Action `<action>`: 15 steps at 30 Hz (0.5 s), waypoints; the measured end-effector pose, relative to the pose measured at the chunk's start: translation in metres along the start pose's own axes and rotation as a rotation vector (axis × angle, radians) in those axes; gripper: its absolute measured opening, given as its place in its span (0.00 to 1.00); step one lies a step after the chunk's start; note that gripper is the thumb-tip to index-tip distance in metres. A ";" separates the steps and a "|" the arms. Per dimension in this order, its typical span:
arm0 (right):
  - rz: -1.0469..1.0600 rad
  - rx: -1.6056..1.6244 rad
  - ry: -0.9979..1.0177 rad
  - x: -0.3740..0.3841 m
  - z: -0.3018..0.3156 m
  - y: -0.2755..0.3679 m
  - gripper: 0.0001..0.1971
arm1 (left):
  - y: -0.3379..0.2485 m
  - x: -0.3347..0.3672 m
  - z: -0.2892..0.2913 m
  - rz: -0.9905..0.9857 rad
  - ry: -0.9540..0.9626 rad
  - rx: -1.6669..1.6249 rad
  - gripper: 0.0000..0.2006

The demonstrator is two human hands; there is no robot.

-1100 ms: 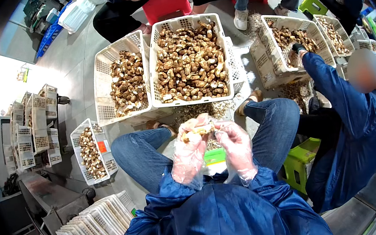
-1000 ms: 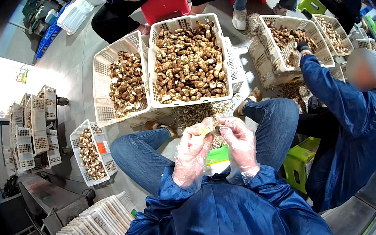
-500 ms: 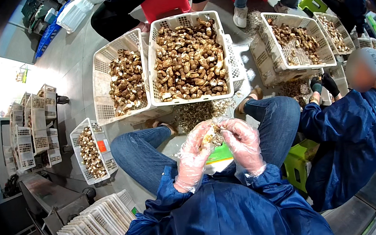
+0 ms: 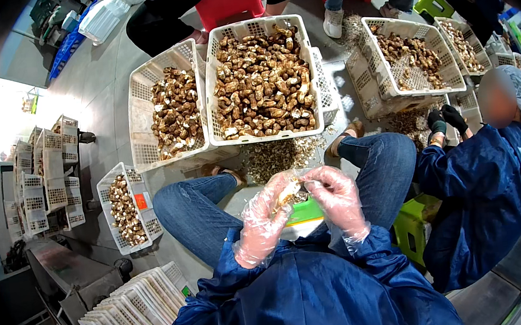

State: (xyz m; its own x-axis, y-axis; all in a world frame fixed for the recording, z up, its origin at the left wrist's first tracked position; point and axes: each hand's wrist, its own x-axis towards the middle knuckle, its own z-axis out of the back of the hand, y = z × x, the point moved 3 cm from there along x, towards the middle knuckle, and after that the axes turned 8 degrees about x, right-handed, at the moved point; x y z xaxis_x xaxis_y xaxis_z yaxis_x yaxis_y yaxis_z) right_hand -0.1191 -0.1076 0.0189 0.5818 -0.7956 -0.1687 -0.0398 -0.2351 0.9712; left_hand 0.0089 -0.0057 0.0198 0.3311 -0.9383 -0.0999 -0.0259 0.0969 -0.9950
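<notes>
In front of my lap, my left hand (image 4: 260,223), in a clear plastic glove, is closed around a mushroom (image 4: 287,194) with a pale, brown-flecked stem. Close beside it, my right hand (image 4: 338,198), gloved the same way, has thumb and forefinger pinched together near the mushroom's end. Whatever sits in that pinch is too small to make out. Beyond my knees stands a white crate (image 4: 267,137) heaped with brown mushrooms (image 4: 259,86). Trimmings (image 4: 279,158) lie on the floor between my feet, and a green-topped object (image 4: 304,211) shows below my hands.
Left of the full crate is another white crate (image 4: 142,121) of mushrooms. A smaller basket (image 4: 115,231) stands by my left knee, near stacked crates (image 4: 134,318). On my right a co-worker (image 4: 486,196) in dark gloves sits by more crates (image 4: 387,95). Others sit opposite on red stools (image 4: 228,6).
My left hand has shifted slightly left with the mushroom, showing more of its pale side. The hands have drawn a little apart, the right staying pinched. The co-worker's hands on the right moved slightly.
</notes>
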 end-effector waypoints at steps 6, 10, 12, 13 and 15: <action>0.053 0.095 0.055 -0.002 -0.005 -0.006 0.05 | -0.007 -0.002 0.004 -0.120 0.040 0.519 0.27; -0.187 0.182 -0.008 0.001 0.007 -0.020 0.05 | -0.007 -0.002 0.004 -0.082 0.020 0.273 0.28; -0.176 0.262 0.032 0.001 0.009 -0.021 0.05 | -0.007 -0.003 0.006 -0.088 0.062 0.358 0.29; -0.165 0.257 0.037 0.001 0.009 -0.022 0.05 | -0.002 -0.003 0.006 -0.044 0.068 0.230 0.30; -0.122 0.284 0.102 0.001 0.003 -0.004 0.04 | 0.003 -0.004 0.005 0.078 0.090 -0.027 0.34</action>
State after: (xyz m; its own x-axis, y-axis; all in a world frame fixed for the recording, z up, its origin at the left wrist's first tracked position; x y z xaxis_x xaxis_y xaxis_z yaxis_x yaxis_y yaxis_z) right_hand -0.1206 -0.1095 0.0145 0.6737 -0.6958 -0.2492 -0.1814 -0.4826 0.8569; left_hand 0.0123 0.0002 0.0175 0.2415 -0.9542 -0.1766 -0.0740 0.1633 -0.9838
